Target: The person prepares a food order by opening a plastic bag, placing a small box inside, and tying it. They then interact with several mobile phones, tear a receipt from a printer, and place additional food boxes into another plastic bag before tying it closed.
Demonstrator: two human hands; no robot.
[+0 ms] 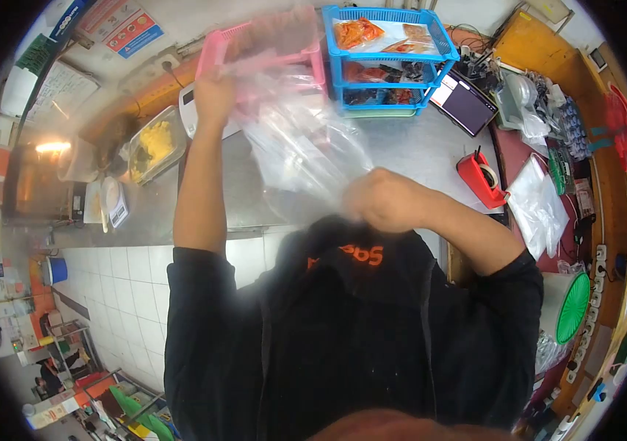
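A clear plastic bag [295, 143] stretches across the middle of the view, above the metal counter [416, 151]. My left hand [215, 97] is raised at the bag's upper left end, beside the pink basket [214, 48], with its fingers closed on the plastic. Closer to my chest, my right hand [383, 200] is closed round the lower right end of the bag. Part of the pink basket shows through the plastic and is blurred.
A blue tiered rack [387, 59] holding packets stands at the back. To the right are a tablet [462, 103], a red tape dispenser [481, 180] and white plastic bags [537, 206]. A tub of yellow food [157, 143] and a scale [115, 202] are at left.
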